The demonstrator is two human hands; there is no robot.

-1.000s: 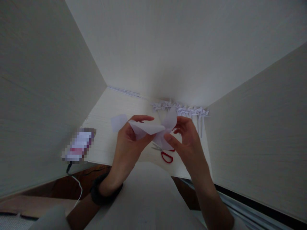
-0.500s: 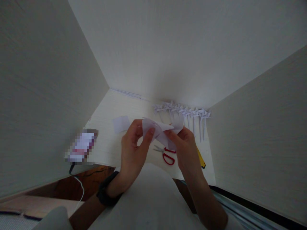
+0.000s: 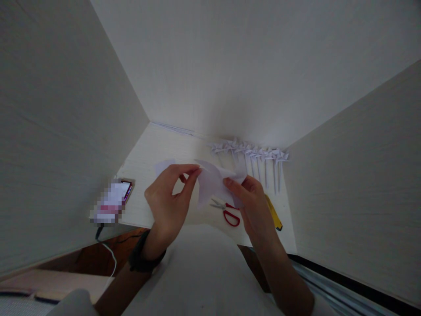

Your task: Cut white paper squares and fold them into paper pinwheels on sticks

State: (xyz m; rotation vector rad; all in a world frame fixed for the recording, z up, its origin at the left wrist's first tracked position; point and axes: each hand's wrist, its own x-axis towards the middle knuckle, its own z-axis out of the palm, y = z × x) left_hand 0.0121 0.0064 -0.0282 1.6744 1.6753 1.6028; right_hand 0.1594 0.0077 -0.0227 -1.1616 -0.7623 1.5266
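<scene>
A thin white sheet of paper (image 3: 213, 181), partly curled over, is held up above the table between both hands. My left hand (image 3: 171, 197) pinches its left edge between thumb and fingertips. On the other side, my right hand (image 3: 251, 202) grips the paper with the thumb in front and fingers behind, hidden in part. Below the paper lie open scissors (image 3: 231, 217) with red handles, close to my right hand. Another white paper square (image 3: 163, 166) rests on the table, partly covered by my left hand.
Several white paper pinwheels (image 3: 253, 151) with sticks line the back right. Thin white sticks (image 3: 173, 128) lie along the back wall. A yellow cutter (image 3: 274, 213) is right of my right hand; a phone (image 3: 113, 197) with a cable is at left. Walls surround the white table (image 3: 141, 151).
My left hand has shifted left, from thumb on the paper's middle to a pinch at its left edge. The paper has opened out somewhat. My right hand has barely moved.
</scene>
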